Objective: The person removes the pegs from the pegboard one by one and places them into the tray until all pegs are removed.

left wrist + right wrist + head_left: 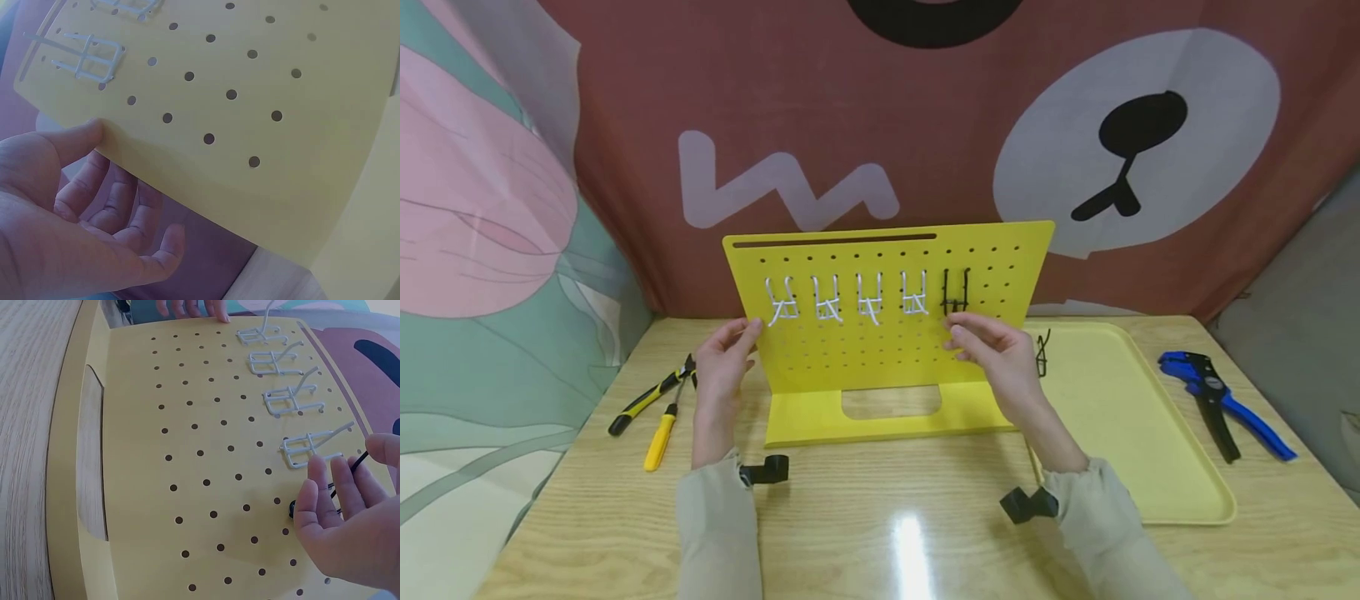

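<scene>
Though at pegboard edge (201,205), uncrowded fingers (119,203)

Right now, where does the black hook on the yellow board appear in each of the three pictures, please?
Head: right of centre on the yellow board, after the four white hooks, at the fingertips of the right grip; black hook.
Left wrist: not in this picture.
Right wrist: near the right edge, below the white hooks, black hook partly hidden by the right grip.
Shared landmark: the yellow board, in all three views.

No text (nor any number) can be read.
</scene>
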Available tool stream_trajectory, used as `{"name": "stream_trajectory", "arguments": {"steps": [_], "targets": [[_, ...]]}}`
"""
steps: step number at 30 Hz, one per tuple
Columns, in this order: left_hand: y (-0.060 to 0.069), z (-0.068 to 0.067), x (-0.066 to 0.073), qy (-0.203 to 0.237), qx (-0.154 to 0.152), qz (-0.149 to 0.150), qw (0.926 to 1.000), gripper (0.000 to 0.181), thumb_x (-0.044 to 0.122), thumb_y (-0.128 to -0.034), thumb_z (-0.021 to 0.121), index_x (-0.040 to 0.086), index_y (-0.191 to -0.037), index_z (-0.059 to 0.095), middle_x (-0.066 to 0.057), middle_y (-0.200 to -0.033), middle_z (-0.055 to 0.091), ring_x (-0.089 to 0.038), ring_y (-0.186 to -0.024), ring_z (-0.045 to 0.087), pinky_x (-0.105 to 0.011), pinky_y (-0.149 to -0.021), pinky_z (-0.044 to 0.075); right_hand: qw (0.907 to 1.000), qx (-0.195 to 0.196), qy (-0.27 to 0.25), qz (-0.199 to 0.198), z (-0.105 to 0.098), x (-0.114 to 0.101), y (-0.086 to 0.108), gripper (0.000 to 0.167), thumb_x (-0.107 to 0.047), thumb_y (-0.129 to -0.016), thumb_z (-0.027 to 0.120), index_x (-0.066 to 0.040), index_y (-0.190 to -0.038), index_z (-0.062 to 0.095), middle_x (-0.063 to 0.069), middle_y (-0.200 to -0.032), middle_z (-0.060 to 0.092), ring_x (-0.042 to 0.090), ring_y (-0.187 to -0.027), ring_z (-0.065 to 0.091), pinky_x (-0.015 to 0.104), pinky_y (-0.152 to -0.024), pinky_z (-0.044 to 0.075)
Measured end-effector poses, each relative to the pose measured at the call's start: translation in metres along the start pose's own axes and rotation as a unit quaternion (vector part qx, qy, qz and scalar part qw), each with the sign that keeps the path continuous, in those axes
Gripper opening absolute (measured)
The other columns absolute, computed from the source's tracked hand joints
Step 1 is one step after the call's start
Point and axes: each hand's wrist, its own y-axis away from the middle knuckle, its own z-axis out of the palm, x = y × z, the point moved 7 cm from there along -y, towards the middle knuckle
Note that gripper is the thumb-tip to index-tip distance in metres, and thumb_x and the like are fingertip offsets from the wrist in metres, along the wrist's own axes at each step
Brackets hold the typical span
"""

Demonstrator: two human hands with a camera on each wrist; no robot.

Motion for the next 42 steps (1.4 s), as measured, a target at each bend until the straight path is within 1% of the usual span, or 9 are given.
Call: {"name": "stream_trajectory", "arguments": {"steps": [4, 9, 14, 22, 28, 31, 34, 38, 42], "targets": [[0.0, 0.001, 0.0, 0.002, -0.001, 0.002, 1.0, 0.031, 0.034, -0.0896, 0.068, 0.009, -0.108, 0.062, 0.009, -0.093, 0.058, -0.011, -0.089, 0.054, -0.033, -0.081, 0.043, 1.0, -0.002, 0.002, 0.001, -0.001, 0.0, 0.002, 0.029, -0.012, -0.092, 0.066, 0.005, -0.116, 0.063, 0.001, -0.105, 0.071, 0.013, -0.082, 0.067, 0.028, -0.074, 0.053], [-0.001, 0.001, -0.001, 0.0, 0.003, 0.002, 1.0, 0.026, 0.034, -0.0892, 0.069, 0.013, -0.104, 0.064, 0.009, -0.094, 0.059, -0.011, -0.089, 0.055, -0.029, -0.077, 0.044, 0.9998, -0.016, -0.009, 0.002, -0.001, -0.002, 0.006, 0.029, -0.013, -0.094, 0.064, 0.006, -0.116, 0.063, 0.005, -0.106, 0.07, 0.014, -0.083, 0.067, 0.026, -0.073, 0.053], [0.0, 0.001, -0.001, -0.005, 0.002, 0.002, 1.0, 0.032, 0.035, -0.09, 0.068, 0.009, -0.109, 0.062, 0.008, -0.096, 0.058, -0.011, -0.089, 0.055, -0.03, -0.079, 0.044, 0.9994, -0.03, -0.016, -0.001, -0.002, -0.006, 0.008, 0.034, -0.015, -0.095, 0.063, 0.01, -0.118, 0.06, 0.001, -0.103, 0.071, 0.015, -0.082, 0.068, 0.026, -0.072, 0.054], [0.001, -0.001, -0.001, -0.004, 0.0, 0.0, 1.0, 0.034, 0.033, -0.0903, 0.068, 0.008, -0.112, 0.062, 0.01, -0.095, 0.058, -0.011, -0.09, 0.054, -0.031, -0.08, 0.044, 0.9993, -0.031, -0.02, -0.006, -0.006, -0.012, 0.012, 0.03, -0.012, -0.096, 0.06, 0.011, -0.116, 0.06, 0.004, -0.1, 0.072, 0.018, -0.081, 0.069, 0.028, -0.073, 0.054], [0.0, -0.001, -0.002, 0.004, 0.002, 0.001, 1.0, 0.028, 0.034, -0.0895, 0.069, 0.012, -0.106, 0.063, 0.009, -0.095, 0.059, -0.011, -0.089, 0.055, -0.031, -0.08, 0.044, 0.9991, -0.036, -0.021, 0.005, -0.011, -0.009, 0.015, 0.027, -0.014, -0.097, 0.058, 0.008, -0.112, 0.063, 0.006, -0.097, 0.072, 0.019, -0.081, 0.069, 0.027, -0.073, 0.054], [0.0, -0.001, -0.002, 0.008, 0.003, 0.0, 1.0, 0.024, 0.034, -0.0889, 0.069, 0.015, -0.102, 0.064, 0.009, -0.096, 0.059, -0.011, -0.089, 0.055, -0.032, -0.081, 0.043, 0.9986, -0.049, -0.018, 0.01, -0.014, -0.007, 0.016, 0.023, -0.015, -0.098, 0.057, 0.004, -0.108, 0.066, 0.005, -0.095, 0.072, 0.017, -0.081, 0.069, 0.027, -0.073, 0.054], [0.0, -0.001, -0.002, 0.005, 0.004, 0.001, 1.0, 0.025, 0.034, -0.0892, 0.069, 0.014, -0.103, 0.064, 0.009, -0.096, 0.059, -0.011, -0.089, 0.055, -0.033, -0.081, 0.043, 0.9977, -0.066, -0.009, 0.015, -0.016, -0.005, 0.016, 0.021, -0.017, -0.099, 0.055, -0.001, -0.105, 0.068, 0.005, -0.094, 0.072, 0.017, -0.082, 0.068, 0.027, -0.073, 0.054], [0.001, 0.0, -0.001, 0.001, 0.001, 0.002, 1.0, 0.032, 0.035, -0.0898, 0.068, 0.01, -0.109, 0.062, 0.009, -0.096, 0.058, -0.011, -0.09, 0.055, -0.032, -0.082, 0.043, 0.9963, -0.081, 0.008, 0.029, -0.021, -0.004, 0.017, 0.024, -0.019, -0.1, 0.054, -0.001, -0.105, 0.067, 0.004, -0.094, 0.071, 0.017, -0.083, 0.068, 0.028, -0.073, 0.054], [0.002, 0.0, 0.0, -0.002, -0.003, 0.002, 1.0, 0.034, 0.035, -0.0898, 0.068, 0.009, -0.111, 0.061, 0.009, -0.096, 0.058, -0.012, -0.091, 0.054, -0.033, -0.082, 0.043, 0.9946, -0.09, 0.032, 0.04, -0.026, -0.002, 0.018, 0.023, -0.02, -0.1, 0.053, -0.004, -0.103, 0.068, 0.005, -0.094, 0.071, 0.017, -0.083, 0.067, 0.027, -0.073, 0.053]]}}
